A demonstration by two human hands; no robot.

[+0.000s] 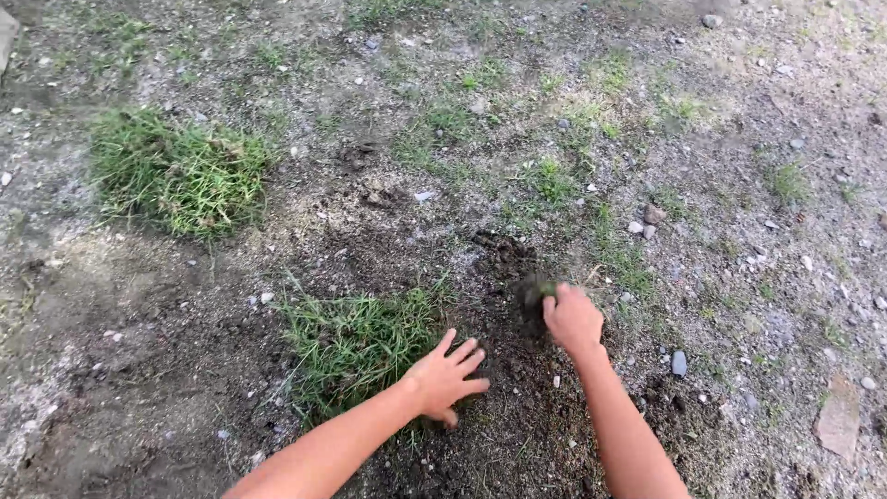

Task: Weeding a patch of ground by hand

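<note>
The person is crouching over a patch of loosened dark soil [517,407] on gravelly ground. The left hand [445,374] is lying flat with fingers spread, pressing on the right edge of a clump of grass [356,346] and gripping nothing. The right hand [573,319] is closing into a fist around a small tuft with soil [536,294], which is sitting at the far edge of the dug patch, just beyond the knuckles; motion blur is hiding the exact finger placement. The tuft is looking light and soft, with crumbly earth clinging to its roots, so it is likely to shed soil and tear if pulled by the blades alone; a hold low at the base, where roots and soil are meeting, appears soundest. The near clump is looking broader and heavier, limp at the blades, and is probably best supported from underneath at its edges. A second, larger grass clump [176,176] is lying well apart at upper left. Small stones [679,362] are lying scattered to the right, and a flat reddish stone [839,416] is lying near the right edge. No packages, labels or signs are appearing anywhere in view.
</note>
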